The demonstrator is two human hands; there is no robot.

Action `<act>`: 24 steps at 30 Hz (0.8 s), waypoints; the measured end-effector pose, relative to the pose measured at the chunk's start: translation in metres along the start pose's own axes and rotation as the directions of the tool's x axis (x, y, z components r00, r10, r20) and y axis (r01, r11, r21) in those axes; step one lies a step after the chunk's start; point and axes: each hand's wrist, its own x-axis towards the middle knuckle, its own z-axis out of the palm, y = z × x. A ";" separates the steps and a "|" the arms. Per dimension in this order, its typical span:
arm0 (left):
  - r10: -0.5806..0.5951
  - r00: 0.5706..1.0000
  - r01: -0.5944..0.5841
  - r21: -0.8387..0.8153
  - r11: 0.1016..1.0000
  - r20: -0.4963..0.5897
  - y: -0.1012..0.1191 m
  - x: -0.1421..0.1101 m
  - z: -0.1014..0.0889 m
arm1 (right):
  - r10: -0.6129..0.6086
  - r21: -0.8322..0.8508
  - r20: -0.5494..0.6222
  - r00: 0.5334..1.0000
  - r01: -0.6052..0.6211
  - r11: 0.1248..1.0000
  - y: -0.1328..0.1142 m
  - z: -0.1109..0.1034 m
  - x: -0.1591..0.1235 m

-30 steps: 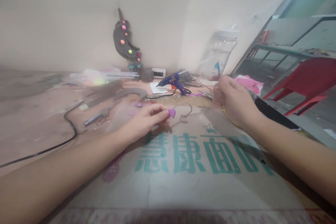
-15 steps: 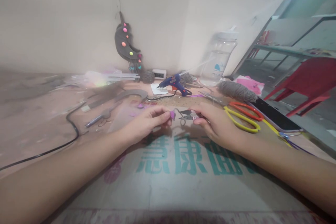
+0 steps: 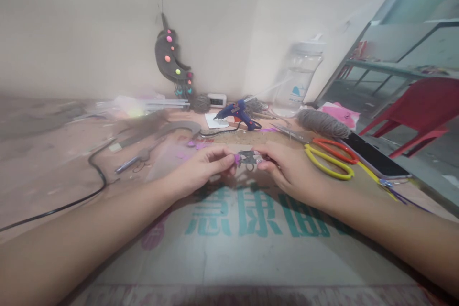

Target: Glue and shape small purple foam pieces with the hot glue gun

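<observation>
My left hand (image 3: pixel 211 167) pinches a small purple piece (image 3: pixel 236 158) between thumb and fingertips. A thin grey strand (image 3: pixel 250 167) curls out beside that piece; its far end is hidden. In my right hand (image 3: pixel 281 167) are small scissors (image 3: pixel 247 155), fingers closed round the handles. Their dark blades point left, right up against the purple piece and the strand. Both hands are above a sheet with large green characters (image 3: pixel 265 215). More purple scraps (image 3: pixel 193 144) lie just beyond my left hand.
A blue glue gun (image 3: pixel 236 112) stands behind the hands, its black cord (image 3: pixel 102 167) at left. Large red-and-yellow-handled scissors (image 3: pixel 330 160), a phone (image 3: pixel 376 155) and grey yarn (image 3: pixel 322 123) are at right. A water bottle (image 3: pixel 297 81) and grey moon decoration (image 3: pixel 168 57) are near the wall.
The small scissors have moved left, so their blades now reach the purple piece and overlap the grey strand. My left hand stays nearly in place.
</observation>
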 end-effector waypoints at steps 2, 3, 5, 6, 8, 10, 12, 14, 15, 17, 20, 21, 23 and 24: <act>-0.005 1.000 0.005 0.002 1.000 0.003 0.001 0.000 0.000 | 0.004 -0.015 0.010 1.000 -0.004 1.000 0.000 0.000 -0.001; -0.006 1.000 0.006 0.003 1.000 0.003 0.001 -0.001 0.001 | 0.003 -0.020 0.007 1.000 -0.003 1.000 0.001 0.000 -0.001; -0.004 1.000 0.004 0.002 1.000 0.001 0.001 -0.001 0.001 | -0.010 -0.022 -0.005 1.000 0.010 1.000 0.001 0.000 -0.001; -0.006 1.000 0.006 0.002 1.000 0.001 0.000 -0.001 0.000 | -0.020 -0.020 -0.012 1.000 0.020 1.000 0.002 0.000 -0.001; -0.016 1.000 0.016 -0.006 1.000 0.004 0.000 0.000 0.000 | -0.037 -0.019 -0.027 0.999 0.036 0.999 0.002 0.000 0.000; -0.022 1.000 0.022 -0.019 1.000 0.007 -0.001 0.000 0.000 | -0.045 -0.026 -0.036 0.998 0.044 0.999 0.003 0.000 0.000; -0.020 1.000 0.020 -0.022 1.000 0.004 -0.002 0.001 0.000 | -0.050 -0.032 -0.041 0.998 0.049 0.998 0.003 0.000 0.000; -0.020 1.000 0.020 -0.024 1.000 0.004 -0.002 0.001 0.000 | -0.061 -0.038 -0.044 0.997 0.059 0.998 0.003 0.000 -0.001; -0.024 1.000 0.024 -0.026 0.999 0.004 -0.002 0.001 0.000 | -0.066 -0.043 -0.046 0.997 0.064 0.997 0.003 0.001 -0.001; -0.035 0.999 0.035 -0.035 0.999 0.002 -0.002 0.001 0.000 | -0.073 -0.056 -0.047 0.996 0.071 0.996 0.003 0.001 -0.002; -0.037 0.999 0.037 -0.047 0.998 0.005 -0.002 0.001 0.000 | -0.068 -0.066 -0.045 0.997 0.065 0.996 0.005 0.002 -0.003; -0.034 0.999 0.034 -0.051 0.998 0.006 -0.002 0.001 0.000 | -0.071 -0.067 -0.049 0.996 0.068 0.995 0.005 0.002 -0.003; -0.031 0.999 0.031 -0.054 0.998 0.009 -0.003 0.001 0.000 | -0.082 -0.068 -0.055 0.995 0.078 0.995 0.006 0.002 -0.003; -0.030 1.000 0.031 -0.053 0.998 0.009 -0.003 0.001 0.000 | -0.085 -0.067 -0.058 0.995 0.081 0.994 0.006 0.002 -0.003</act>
